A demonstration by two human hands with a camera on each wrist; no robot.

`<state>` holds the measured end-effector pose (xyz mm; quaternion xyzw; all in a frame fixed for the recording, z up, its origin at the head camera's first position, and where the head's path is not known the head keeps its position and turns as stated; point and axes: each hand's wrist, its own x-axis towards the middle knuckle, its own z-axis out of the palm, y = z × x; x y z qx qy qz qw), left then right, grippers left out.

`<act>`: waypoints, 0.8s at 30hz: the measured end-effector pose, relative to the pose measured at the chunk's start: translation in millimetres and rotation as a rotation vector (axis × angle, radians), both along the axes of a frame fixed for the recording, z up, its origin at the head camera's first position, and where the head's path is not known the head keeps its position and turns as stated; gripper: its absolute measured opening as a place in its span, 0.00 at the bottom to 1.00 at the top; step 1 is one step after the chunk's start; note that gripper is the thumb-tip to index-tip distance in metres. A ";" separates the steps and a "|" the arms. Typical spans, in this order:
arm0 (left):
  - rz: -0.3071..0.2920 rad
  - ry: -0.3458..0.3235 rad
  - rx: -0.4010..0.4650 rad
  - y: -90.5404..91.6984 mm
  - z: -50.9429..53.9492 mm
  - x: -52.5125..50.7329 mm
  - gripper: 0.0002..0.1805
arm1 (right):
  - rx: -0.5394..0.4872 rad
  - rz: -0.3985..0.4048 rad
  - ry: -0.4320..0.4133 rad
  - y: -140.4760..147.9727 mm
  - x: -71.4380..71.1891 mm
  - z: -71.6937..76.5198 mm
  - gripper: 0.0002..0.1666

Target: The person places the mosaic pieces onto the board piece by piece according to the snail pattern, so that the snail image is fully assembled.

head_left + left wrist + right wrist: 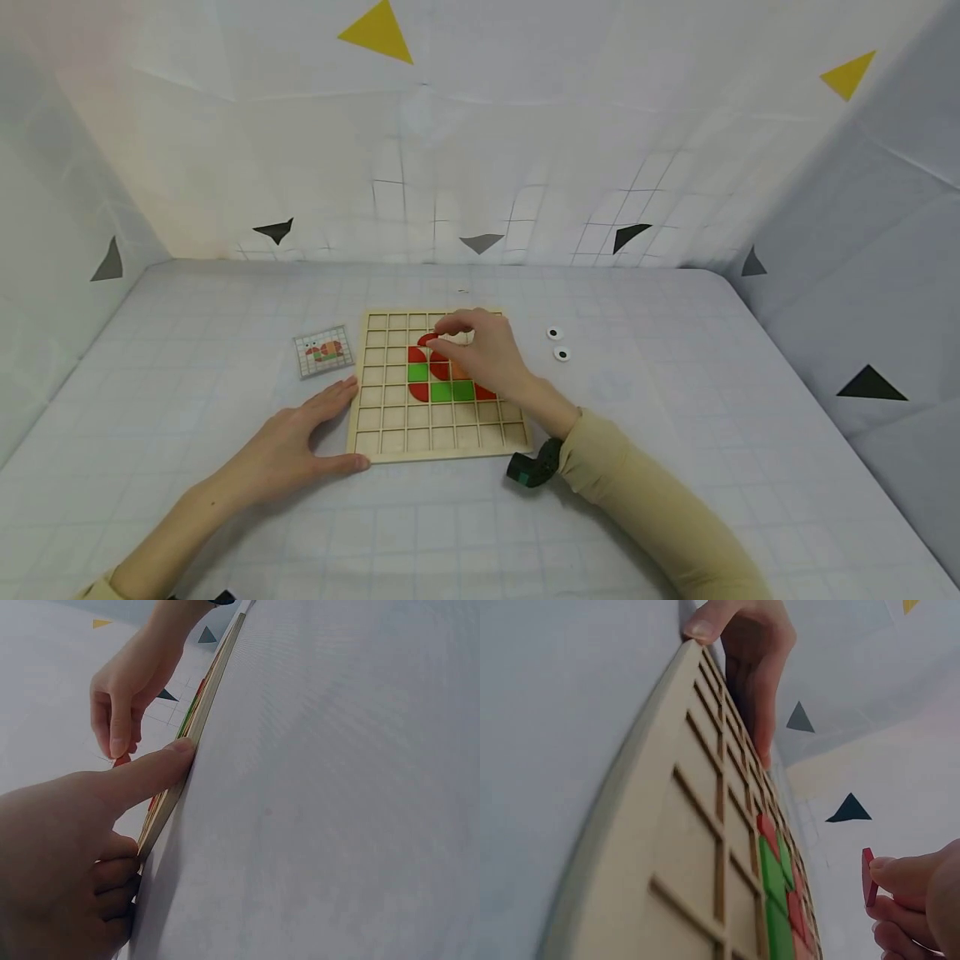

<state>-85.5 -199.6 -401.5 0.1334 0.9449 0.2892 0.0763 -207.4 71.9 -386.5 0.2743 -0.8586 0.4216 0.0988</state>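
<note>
Between thumb and fingertips, my right hand (487,354) pinches a red piece with a curved edge (868,877), held just over the upper part of a wooden grid board (370,421). In the board's middle cells lie green squares (441,392), rounded red pieces (418,392) and an orange piece (459,372), partly covered by the right hand. My left hand (288,446) is spread at the board's left side, thumb touching the near left corner and fingertips at the left edge. The left wrist view shows that thumb (161,766) against the board's rim.
A small picture card (322,353) with a coloured grid pattern lies left of the board. To the right are two white discs with black dots, one farther (554,333) and one nearer (562,354). White walls with coloured triangles enclose the table.
</note>
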 end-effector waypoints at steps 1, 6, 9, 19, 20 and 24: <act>0.001 -0.002 -0.001 0.1 0.0 0.0 0.57 | 0.006 0.001 0.001 -3.5 -0.1 1.5 0.13; 0.001 -0.005 0.001 -0.1 -0.5 0.2 0.57 | 0.024 0.021 -0.016 -19.7 -1.8 5.8 0.12; -0.005 0.003 0.006 -0.2 -0.7 0.2 0.57 | 0.033 0.028 -0.041 -28.0 -3.1 6.0 0.13; -0.017 0.014 0.009 -0.4 -0.1 -0.2 0.57 | 0.136 -0.005 -0.070 -43.8 -2.8 0.3 0.13; -0.018 0.016 0.009 -0.5 0.1 0.1 0.57 | 0.142 -0.004 -0.076 -44.3 -2.9 -1.1 0.13; -0.017 0.021 0.006 -0.6 0.3 0.6 0.57 | 0.156 0.008 -0.080 -46.0 -5.0 -9.2 0.13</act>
